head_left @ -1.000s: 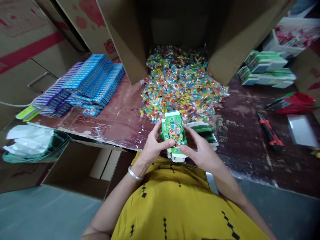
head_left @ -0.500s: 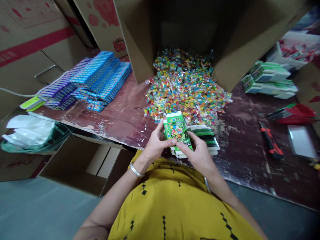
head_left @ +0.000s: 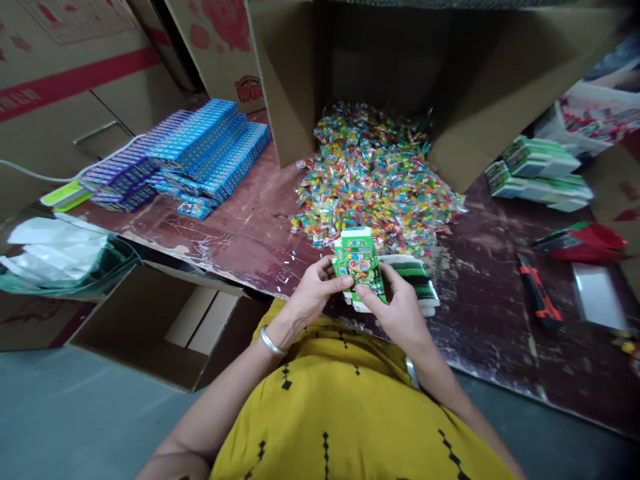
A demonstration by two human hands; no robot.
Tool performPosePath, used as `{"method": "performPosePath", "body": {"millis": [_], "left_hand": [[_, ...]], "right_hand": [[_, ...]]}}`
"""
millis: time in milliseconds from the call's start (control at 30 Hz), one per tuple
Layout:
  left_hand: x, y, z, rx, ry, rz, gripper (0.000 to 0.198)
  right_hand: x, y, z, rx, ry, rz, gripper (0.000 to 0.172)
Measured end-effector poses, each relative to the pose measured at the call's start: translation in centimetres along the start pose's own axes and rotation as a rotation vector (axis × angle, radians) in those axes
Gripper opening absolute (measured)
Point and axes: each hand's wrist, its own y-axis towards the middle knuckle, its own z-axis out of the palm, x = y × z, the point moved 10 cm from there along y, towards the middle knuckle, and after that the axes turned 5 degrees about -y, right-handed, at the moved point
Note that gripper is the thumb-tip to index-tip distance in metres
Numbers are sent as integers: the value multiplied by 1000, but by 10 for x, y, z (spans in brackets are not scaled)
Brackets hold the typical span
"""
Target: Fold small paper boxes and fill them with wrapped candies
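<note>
Both of my hands grip one small green printed carton (head_left: 359,260) just above the near edge of the worn table (head_left: 240,233). My left hand (head_left: 313,293) pinches its left side with thumb on the front. From the right, my right hand (head_left: 393,310) pinches the lower part of the carton. A stack of flat green cartons (head_left: 417,280) lies under and behind my right hand. Beyond it spreads a heap of small coloured wrapped candies (head_left: 375,180), spilling from a big cardboard box (head_left: 470,73) lying on its side.
Rows of blue and purple boxes (head_left: 200,150) stand at the left of the table. More green cartons (head_left: 540,173) lie at the right, with an orange utility knife (head_left: 537,300) and a red-green object (head_left: 585,240). An empty cardboard box (head_left: 165,320) and a plastic bag (head_left: 55,250) sit lower left.
My hands have stayed on the green carton, my fingers shifting slightly on it. The view has swung a little, so the table's contents sit slightly further right.
</note>
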Motion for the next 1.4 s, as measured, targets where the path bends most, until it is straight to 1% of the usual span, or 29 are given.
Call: {"method": "performPosePath", "body": {"millis": [133,233,333,433,500,600,667,700,767,833,900,1000,1067,1133,1267,1333,1400], "left_hand": [[-8,-3,-4,-9,53,80,57],[-15,-5,-7,-11,70,127,60],[-25,-8,-7,24,110,177,66],[-38,-11,-4,41,256,216,70],[-47,-14,-4,18,383,238,70],[-58,-19,-5,-6,489,276,73],[-61,-22,-3,43,491,272,85],[-61,-25,-1,93,475,256,94],[-58,-30,4,214,418,168,109],[-54,-37,8,306,338,51,118],[-56,-42,8,333,273,-33,122],[-57,-41,3,299,241,-126,125],[-55,-38,0,268,256,-186,124],[-54,-32,-1,236,318,-194,118],[-55,-23,10,201,453,-102,96],[-50,-20,10,150,460,-88,88],[-40,-20,2,64,435,-116,81]], "right_hand": [[7,6,6,118,-24,-49,52],[16,11,7,142,-73,-89,58],[29,13,6,149,-133,-154,58],[45,15,5,161,-223,-263,56],[55,17,5,187,-289,-345,57],[67,27,6,275,-373,-440,59],[74,38,8,370,-425,-477,59],[76,44,10,434,-450,-491,59],[81,56,17,586,-494,-504,60],[85,64,28,783,-536,-512,58],[88,69,41,965,-574,-528,54],[93,74,62,1160,-581,-492,47],[95,73,77,1271,-598,-439,43],[97,73,90,1325,-629,-387,41],[105,79,108,1279,-577,-254,36],[102,72,116,1344,-626,-254,39],[100,64,121,1414,-683,-313,44]]}}
